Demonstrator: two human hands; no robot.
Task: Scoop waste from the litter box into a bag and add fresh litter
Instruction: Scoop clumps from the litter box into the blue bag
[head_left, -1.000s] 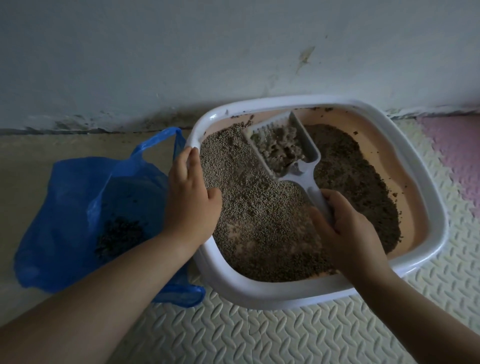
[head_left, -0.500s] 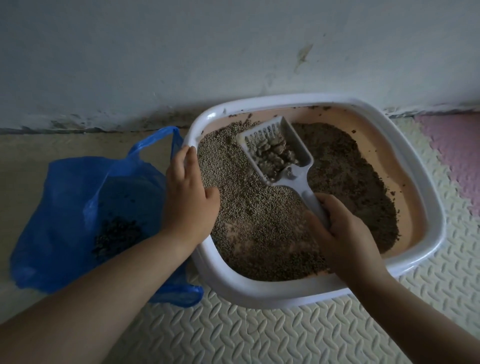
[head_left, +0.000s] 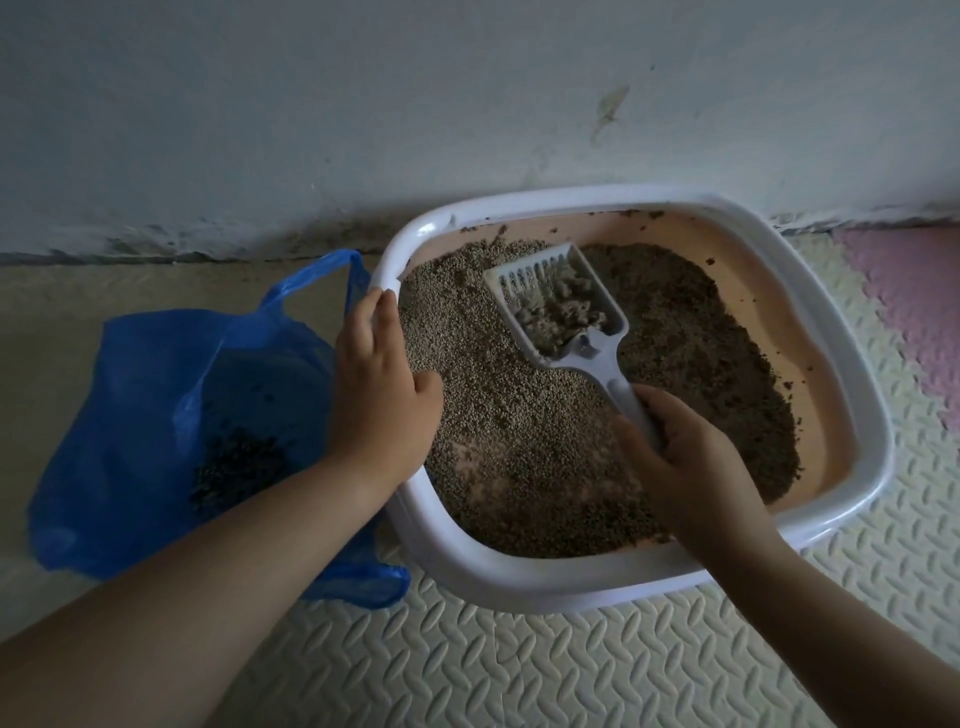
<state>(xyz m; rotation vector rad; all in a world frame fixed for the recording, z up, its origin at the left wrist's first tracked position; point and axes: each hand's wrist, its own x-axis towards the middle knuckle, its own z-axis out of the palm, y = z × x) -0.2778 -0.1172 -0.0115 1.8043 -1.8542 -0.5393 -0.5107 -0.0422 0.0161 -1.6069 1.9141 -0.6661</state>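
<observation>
A white-rimmed litter box (head_left: 862, 395) with a peach inside holds brown granular litter (head_left: 519, 415), darker on the right. My right hand (head_left: 685, 457) grips the handle of a white slotted scoop (head_left: 558, 306), which is raised over the litter with grey clumps in its pan. My left hand (head_left: 382, 395) clasps the box's left rim. A blue plastic bag (head_left: 156, 415) lies open on the floor left of the box, with dark waste inside it.
A scuffed pale wall (head_left: 363, 130) runs directly behind the box. The box sits on a cream embossed foam mat (head_left: 571, 665), with a pink mat tile (head_left: 914, 301) at the right. Bare beige floor (head_left: 62, 291) lies under the bag.
The scoop has lifted out of the litter and loose grains have sifted through, leaving clumps in the pan. My left hand has stayed on the rim.
</observation>
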